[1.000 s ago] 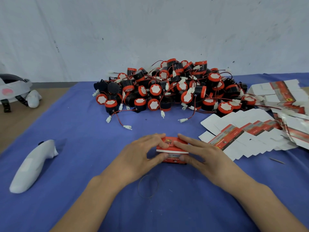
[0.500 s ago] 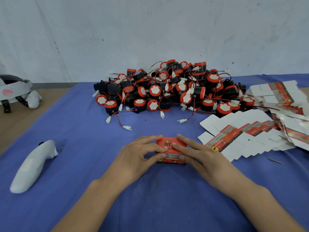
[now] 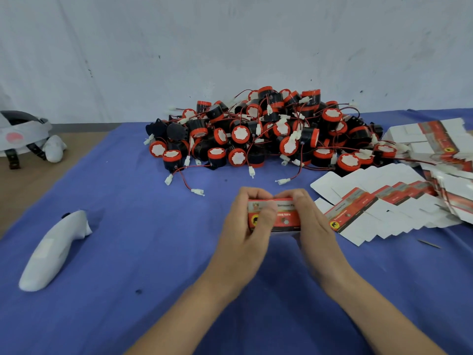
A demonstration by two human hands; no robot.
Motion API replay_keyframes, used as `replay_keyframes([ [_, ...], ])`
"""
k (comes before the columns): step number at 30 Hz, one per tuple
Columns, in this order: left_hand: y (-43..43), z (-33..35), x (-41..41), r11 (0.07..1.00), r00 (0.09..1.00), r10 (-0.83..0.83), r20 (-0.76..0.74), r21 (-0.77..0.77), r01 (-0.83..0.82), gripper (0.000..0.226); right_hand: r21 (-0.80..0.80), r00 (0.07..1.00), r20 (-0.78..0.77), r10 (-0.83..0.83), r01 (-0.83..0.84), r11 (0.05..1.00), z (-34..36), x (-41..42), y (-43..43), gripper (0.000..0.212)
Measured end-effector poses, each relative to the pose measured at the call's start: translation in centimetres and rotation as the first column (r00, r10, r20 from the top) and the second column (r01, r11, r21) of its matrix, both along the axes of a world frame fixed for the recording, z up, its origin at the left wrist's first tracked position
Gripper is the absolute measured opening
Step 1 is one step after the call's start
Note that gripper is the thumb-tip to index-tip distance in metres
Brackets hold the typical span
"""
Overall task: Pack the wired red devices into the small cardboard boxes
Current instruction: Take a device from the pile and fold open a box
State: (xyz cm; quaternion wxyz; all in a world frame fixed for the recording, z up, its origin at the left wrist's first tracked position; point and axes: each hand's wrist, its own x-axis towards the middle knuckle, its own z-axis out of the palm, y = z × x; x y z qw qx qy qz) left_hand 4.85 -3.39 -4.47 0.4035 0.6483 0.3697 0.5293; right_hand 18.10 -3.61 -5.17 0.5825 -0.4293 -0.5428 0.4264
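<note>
left hand and right hand now grip the ends of the small cardboard box, tipped up from the blue cloth table where it lay pressed flat; probably closed, one unit packed. glossy printed card; round red-capped devices, thin wires, heaped behind.

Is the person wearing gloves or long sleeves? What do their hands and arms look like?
No gloves. The left hand and right hand are bare, with no rings that I can see. The left forearm and right forearm are bare too: no sleeves, watch or bracelet show in the picture.
</note>
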Motion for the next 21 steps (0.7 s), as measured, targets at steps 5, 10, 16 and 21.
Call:
replay_keyframes([
  [5,0.4,-0.1,0.5,0.991,0.983,0.133,0.124,-0.042,-0.129,0.018,-0.039,0.991,-0.131,-0.015,0.010,0.999,0.0,-1.9,-0.3,0.019],
  [10,0.9,-0.3,0.3,0.965,0.956,0.255,0.145,-0.096,-0.243,0.031,-0.055,0.986,-0.127,-0.110,0.104,0.993,-0.2,-3.4,-0.2,0.025],
  [16,1.2,0.4,0.1,0.942,0.930,0.323,0.175,-0.157,-0.298,0.038,-0.099,0.963,-0.197,-0.183,0.166,0.981,0.4,-4.7,0.0,0.032],
  [21,-0.3,0.7,0.6,0.951,0.934,0.281,0.222,-0.194,-0.240,0.038,-0.141,0.924,-0.274,-0.265,0.234,0.962,0.6,-4.9,-1.2,0.037],
])
